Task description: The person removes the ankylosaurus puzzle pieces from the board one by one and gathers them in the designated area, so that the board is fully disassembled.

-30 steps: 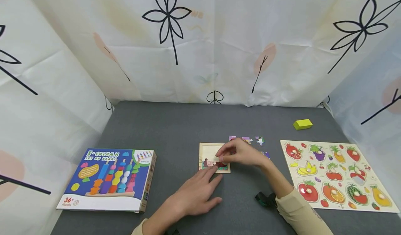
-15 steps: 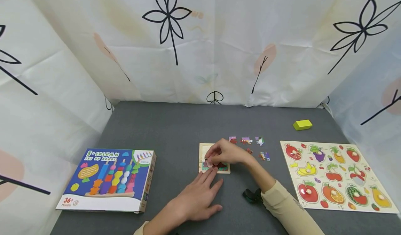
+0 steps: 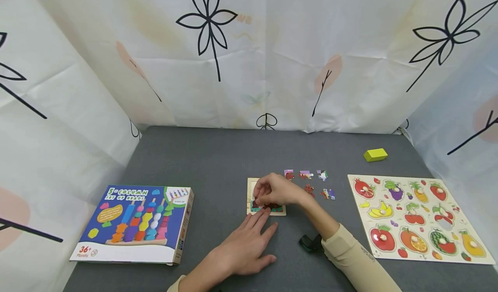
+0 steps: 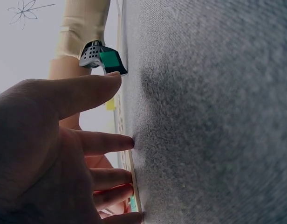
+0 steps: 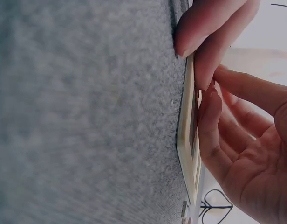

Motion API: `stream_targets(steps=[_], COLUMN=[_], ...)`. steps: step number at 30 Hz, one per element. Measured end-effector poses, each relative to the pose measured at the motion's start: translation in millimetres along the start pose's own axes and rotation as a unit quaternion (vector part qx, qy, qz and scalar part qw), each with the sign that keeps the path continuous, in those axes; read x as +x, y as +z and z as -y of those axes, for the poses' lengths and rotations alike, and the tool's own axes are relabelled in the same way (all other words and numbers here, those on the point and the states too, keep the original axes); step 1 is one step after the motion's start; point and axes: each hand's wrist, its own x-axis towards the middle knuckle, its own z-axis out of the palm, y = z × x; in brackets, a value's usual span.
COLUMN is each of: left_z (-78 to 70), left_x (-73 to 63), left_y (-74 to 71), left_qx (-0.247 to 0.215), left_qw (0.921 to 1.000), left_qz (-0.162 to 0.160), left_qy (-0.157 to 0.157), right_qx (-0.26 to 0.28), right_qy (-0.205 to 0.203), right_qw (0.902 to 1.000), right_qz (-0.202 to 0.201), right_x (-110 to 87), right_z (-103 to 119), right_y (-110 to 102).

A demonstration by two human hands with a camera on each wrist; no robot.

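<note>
A small wooden puzzle tray (image 3: 249,195) lies in the middle of the table, its lower part filled with dark red and green jigsaw pieces. The right hand (image 3: 277,190) is over it, fingertips curled down at the tray's lower left; they pinch a jigsaw piece mostly hidden by the fingers. In the right wrist view, thumb and fingers of the right hand (image 5: 246,149) meet close above the tray's frame (image 5: 184,135). Flat and spread, the left hand (image 3: 245,242) rests its fingertips on the tray's near edge. Its thumb points right, over the table in the head view.
Several loose jigsaw pieces (image 3: 305,175) lie right of the tray. A boxed bead set (image 3: 132,223) stands at left, a fruit peg puzzle board (image 3: 420,218) at right. A yellow block (image 3: 375,155) sits behind that board. A dark wrist device (image 3: 310,243) hangs below the right wrist.
The right hand has moved left across the tray and settled at its lower left side, uncovering loose pieces at right. The left hand has barely shifted.
</note>
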Motion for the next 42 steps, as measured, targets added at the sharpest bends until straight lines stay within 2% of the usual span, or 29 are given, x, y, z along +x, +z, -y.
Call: stream_targets(steps=[5, 11, 23, 33, 42], left_z=[-0.4, -0.8, -0.6, -0.5, -1.1], left_x=[1.0, 1.0, 3.0, 3.0, 3.3], left_y=[-0.5, -0.9, -0.3, 0.3, -1.0], left_qx=[-0.003, -0.001, 0.008, 0.007, 0.002], left_qw=[1.0, 1.0, 0.9999, 1.0, 1.0], left_qz=[0.006, 0.007, 0.0, -0.001, 0.003], left_qy=[-0.003, -0.003, -0.006, -0.007, -0.008], right_qx=[0.018, 0.03, 0.034, 0.039, 0.015], right_qy=[-0.009, -0.016, -0.025, 0.008, 0.012], right_qw=[0.9998, 0.9983, 0.9961, 0.9965, 0.9987], right_qz=[-0.009, -0.048, -0.078, -0.074, -0.047], right_x=[-5.0, -15.3, -52.3, -85.6, -92.9], right_z=[0.6, -1.9, -19.0, -34.3, -43.5], right_y=[0.2, -3.4, -30.5, -43.1, -38.8])
